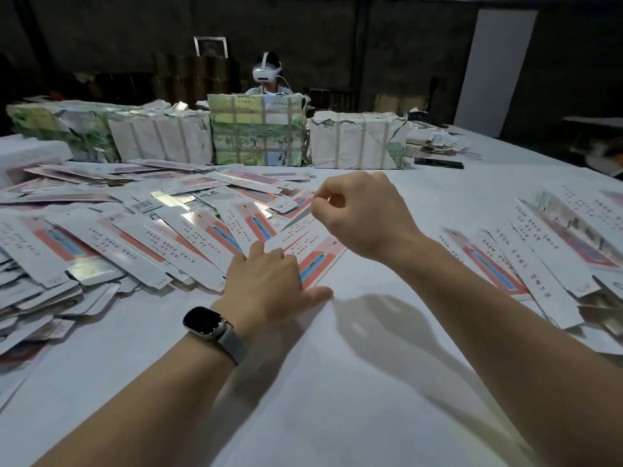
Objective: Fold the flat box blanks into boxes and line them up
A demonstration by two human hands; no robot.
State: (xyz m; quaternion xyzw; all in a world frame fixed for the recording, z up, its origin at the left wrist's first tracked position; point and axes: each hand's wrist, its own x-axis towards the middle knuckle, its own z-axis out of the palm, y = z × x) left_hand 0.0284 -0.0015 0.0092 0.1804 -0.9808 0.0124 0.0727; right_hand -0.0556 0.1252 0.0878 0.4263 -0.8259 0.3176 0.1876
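Note:
A flat box blank point(312, 251), white with a red and blue print, lies on the white table point(337, 382) at the edge of a big loose pile of flat blanks point(141, 237). My left hand point(269, 284), with a watch on the wrist, presses flat on the near end of that blank. My right hand point(360, 214) is above its far end, thumb and fingers pinched on the blank's far edge. A row of folded boxes point(546, 251) lies side by side at the right.
Several paper-wrapped, strapped bundles point(256, 129) stand in a line across the far side of the table. Behind them sits a person wearing a white headset point(266, 72). A dark phone point(438, 162) lies at the far right near loose paper scraps.

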